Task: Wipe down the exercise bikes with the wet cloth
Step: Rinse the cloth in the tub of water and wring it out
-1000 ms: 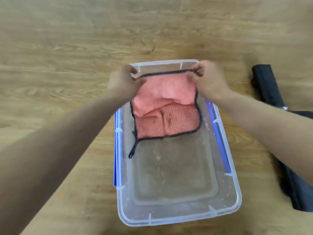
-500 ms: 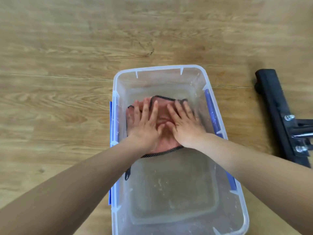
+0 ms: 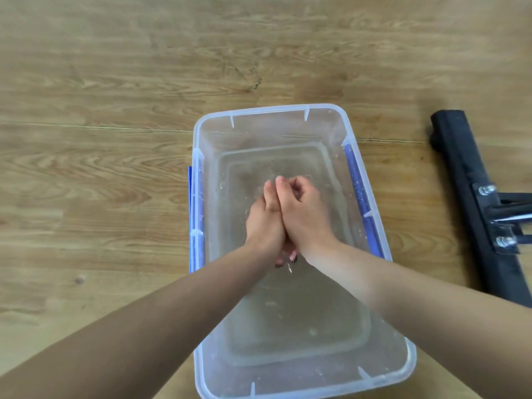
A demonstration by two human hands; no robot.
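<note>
I find the cloth (image 3: pixel 285 254) bunched between both hands over the middle of the tub (image 3: pixel 198 214). Only a pink scrap with dark edging shows, just below the wrists. The left hand (image 3: pixel 263 223) and right hand (image 3: pixel 305 214) press together, fingers curled, gripping the cloth between them. The tub is clear plastic with blue clips on its long sides and holds shallow water. It stands on a wooden floor (image 3: pixel 115 168). Right of the tub, apart from it, lies a black metal bar (image 3: pixel 466 197) with bolts.
</note>
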